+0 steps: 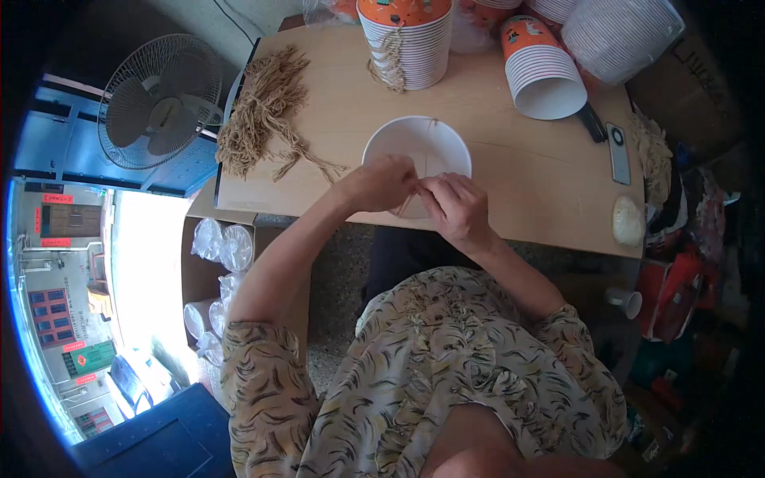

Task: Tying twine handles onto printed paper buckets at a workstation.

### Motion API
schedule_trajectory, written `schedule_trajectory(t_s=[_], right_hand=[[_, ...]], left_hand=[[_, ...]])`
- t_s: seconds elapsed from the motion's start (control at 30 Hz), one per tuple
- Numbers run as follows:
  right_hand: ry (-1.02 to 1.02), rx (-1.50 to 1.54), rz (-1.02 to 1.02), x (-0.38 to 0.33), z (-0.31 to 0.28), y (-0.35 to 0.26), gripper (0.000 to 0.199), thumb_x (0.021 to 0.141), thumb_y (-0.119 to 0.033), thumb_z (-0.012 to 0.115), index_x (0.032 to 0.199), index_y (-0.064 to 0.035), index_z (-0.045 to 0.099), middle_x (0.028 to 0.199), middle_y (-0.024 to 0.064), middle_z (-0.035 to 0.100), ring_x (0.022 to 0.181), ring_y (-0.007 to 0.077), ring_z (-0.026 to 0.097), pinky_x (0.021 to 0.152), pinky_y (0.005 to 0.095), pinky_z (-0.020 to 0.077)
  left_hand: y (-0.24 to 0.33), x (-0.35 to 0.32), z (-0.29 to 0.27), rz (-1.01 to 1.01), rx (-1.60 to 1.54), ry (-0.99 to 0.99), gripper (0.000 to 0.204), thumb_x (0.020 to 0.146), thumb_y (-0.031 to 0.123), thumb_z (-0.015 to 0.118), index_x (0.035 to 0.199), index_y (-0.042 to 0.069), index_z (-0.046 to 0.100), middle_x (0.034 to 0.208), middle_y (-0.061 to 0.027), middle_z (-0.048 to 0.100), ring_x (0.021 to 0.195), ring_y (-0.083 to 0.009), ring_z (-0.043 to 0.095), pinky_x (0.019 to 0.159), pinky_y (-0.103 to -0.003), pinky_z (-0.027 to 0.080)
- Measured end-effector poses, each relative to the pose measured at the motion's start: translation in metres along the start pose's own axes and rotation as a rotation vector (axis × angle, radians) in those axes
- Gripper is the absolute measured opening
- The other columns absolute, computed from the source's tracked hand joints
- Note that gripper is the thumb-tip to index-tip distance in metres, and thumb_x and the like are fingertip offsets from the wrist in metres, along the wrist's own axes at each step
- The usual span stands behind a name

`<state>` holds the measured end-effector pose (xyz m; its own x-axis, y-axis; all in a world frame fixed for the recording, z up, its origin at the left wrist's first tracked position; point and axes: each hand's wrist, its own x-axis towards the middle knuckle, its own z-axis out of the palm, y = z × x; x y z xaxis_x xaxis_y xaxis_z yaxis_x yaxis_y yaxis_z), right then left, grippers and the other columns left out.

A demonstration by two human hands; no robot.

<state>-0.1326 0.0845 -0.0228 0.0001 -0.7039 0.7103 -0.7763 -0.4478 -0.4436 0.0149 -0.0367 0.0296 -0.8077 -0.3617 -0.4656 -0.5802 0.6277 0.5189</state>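
Note:
A white paper bucket stands at the table's near edge, its open mouth facing up. Brown twine shows at its far rim, and a thin strand runs down across the inside. Over the near rim, my left hand and my right hand meet with fingertips pinched together. A short piece of the twine shows between and just below the fingers. Both hands seem closed on it, though the fingers partly hide the grip. The bucket's near side is mostly covered by my hands.
Left on the table lies a heap of brown twine lengths. Behind stands a bucket stack with twine hanging on it; another stack lies tipped at right. A phone and a pale round bundle lie rightward. A fan stands left.

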Motion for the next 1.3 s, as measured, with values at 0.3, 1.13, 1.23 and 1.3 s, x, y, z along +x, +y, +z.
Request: schedule_trajectory(t_s=[0.3, 1.13, 1.23, 1.3], right_hand=[[-0.311, 0.522, 0.360, 0.011, -0.025, 0.007, 0.009, 0.088, -0.001, 0.069, 0.094, 0.0007, 0.063, 0.081, 0.0106, 0.066, 0.070, 0.0220, 0.065, 0.063, 0.0322, 0.0532], [-0.427, 0.641, 0.522, 0.036, -0.038, 0.014, 0.008, 0.102, -0.008, 0.050, 0.099, -0.0007, 0.052, 0.076, 0.0034, 0.056, 0.072, 0.0126, 0.057, 0.067, 0.0292, 0.0495], [-0.434, 0.620, 0.529, 0.039, -0.042, 0.016, 0.009, 0.100, -0.008, 0.054, 0.097, 0.0007, 0.054, 0.075, 0.0019, 0.056, 0.071, 0.0097, 0.056, 0.066, 0.0271, 0.0487], [-0.506, 0.583, 0.589, 0.040, -0.046, 0.021, 0.007, 0.099, -0.005, 0.058, 0.096, 0.0011, 0.058, 0.079, -0.0002, 0.057, 0.072, 0.0051, 0.054, 0.065, 0.0225, 0.0465]], left_hand=[[0.009, -0.019, 0.012, -0.025, -1.117, 0.329, 0.018, 0.106, 0.023, 0.047, 0.108, 0.006, 0.051, 0.102, -0.0119, 0.070, 0.087, -0.0163, 0.071, 0.057, -0.023, 0.053], [-0.012, -0.014, 0.020, 0.185, -1.139, 0.175, 0.020, 0.101, 0.015, 0.060, 0.112, -0.001, 0.062, 0.096, -0.0083, 0.071, 0.088, -0.0131, 0.070, 0.074, -0.024, 0.059], [-0.015, -0.013, 0.018, 0.198, -1.140, 0.146, 0.019, 0.100, 0.014, 0.061, 0.111, -0.002, 0.064, 0.095, -0.0084, 0.071, 0.087, -0.0133, 0.070, 0.076, -0.025, 0.059], [-0.016, -0.013, 0.016, 0.210, -1.125, 0.125, 0.019, 0.100, 0.013, 0.061, 0.111, -0.002, 0.064, 0.095, -0.0084, 0.071, 0.087, -0.0134, 0.070, 0.076, -0.025, 0.059]])
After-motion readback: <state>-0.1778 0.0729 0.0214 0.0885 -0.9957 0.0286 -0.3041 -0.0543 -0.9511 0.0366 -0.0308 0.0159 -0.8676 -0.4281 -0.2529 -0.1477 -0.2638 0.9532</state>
